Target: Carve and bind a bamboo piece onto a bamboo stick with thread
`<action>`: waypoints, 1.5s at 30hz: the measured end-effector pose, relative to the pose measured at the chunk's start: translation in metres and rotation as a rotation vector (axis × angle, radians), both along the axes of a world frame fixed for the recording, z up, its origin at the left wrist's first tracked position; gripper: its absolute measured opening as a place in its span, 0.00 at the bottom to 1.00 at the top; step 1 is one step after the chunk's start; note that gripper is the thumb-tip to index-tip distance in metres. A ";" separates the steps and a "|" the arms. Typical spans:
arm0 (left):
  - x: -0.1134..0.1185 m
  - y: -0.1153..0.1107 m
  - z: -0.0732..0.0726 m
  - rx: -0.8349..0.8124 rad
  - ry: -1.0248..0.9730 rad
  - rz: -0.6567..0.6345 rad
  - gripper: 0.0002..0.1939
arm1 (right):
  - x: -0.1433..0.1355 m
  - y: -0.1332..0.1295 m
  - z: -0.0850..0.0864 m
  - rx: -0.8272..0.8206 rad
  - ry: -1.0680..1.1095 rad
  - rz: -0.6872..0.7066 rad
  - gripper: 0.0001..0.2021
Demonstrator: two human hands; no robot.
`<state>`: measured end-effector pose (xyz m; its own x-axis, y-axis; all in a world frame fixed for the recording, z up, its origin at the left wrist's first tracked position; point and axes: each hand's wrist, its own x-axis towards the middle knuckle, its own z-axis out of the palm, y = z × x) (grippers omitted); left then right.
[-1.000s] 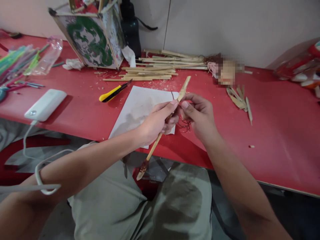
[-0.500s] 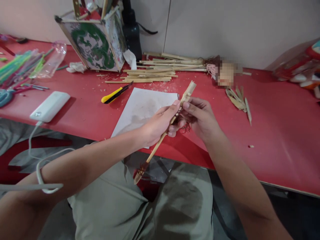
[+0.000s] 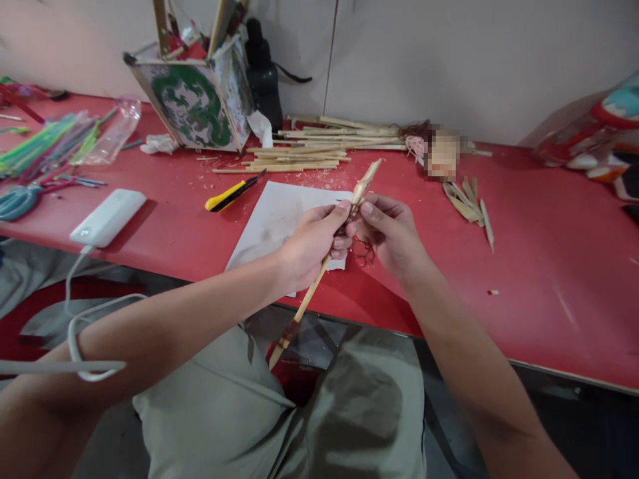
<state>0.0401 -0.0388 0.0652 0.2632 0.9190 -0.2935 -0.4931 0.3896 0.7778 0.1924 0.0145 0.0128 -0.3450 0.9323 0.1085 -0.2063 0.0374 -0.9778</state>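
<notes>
left hand (image 3: 314, 239): grips stick (image 3: 313, 287), center
right hand (image 3: 392, 226): closed at stick, contents hidden
paper (image 3: 277, 207): partly behind left hand
knife (image 3: 232, 193): upper left

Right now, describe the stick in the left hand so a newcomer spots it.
Find the red table, then the white paper at its near edge. The left hand, seen over the paper, grips the pale stick, which slants down past that edge. Unlike the piled sticks farther back, it is held up, with a reddish-brown wrapping near its lower end.
</notes>
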 end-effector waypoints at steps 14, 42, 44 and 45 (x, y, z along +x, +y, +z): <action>-0.015 -0.002 -0.005 0.117 0.026 -0.110 0.15 | 0.000 0.000 0.004 -0.011 0.019 0.007 0.13; -0.008 -0.002 -0.013 0.056 0.100 -0.174 0.16 | 0.002 0.005 -0.006 0.111 0.018 -0.156 0.13; -0.007 -0.003 -0.014 0.082 0.167 -0.122 0.14 | 0.002 0.005 -0.007 0.153 -0.031 -0.187 0.14; -0.006 -0.003 -0.014 0.091 0.194 -0.106 0.14 | 0.002 0.005 -0.007 0.167 -0.049 -0.198 0.14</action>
<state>0.0338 -0.0414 0.0508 0.3067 0.9142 -0.2648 -0.2913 0.3550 0.8883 0.1945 0.0195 0.0060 -0.1658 0.9529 0.2539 -0.1312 0.2338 -0.9634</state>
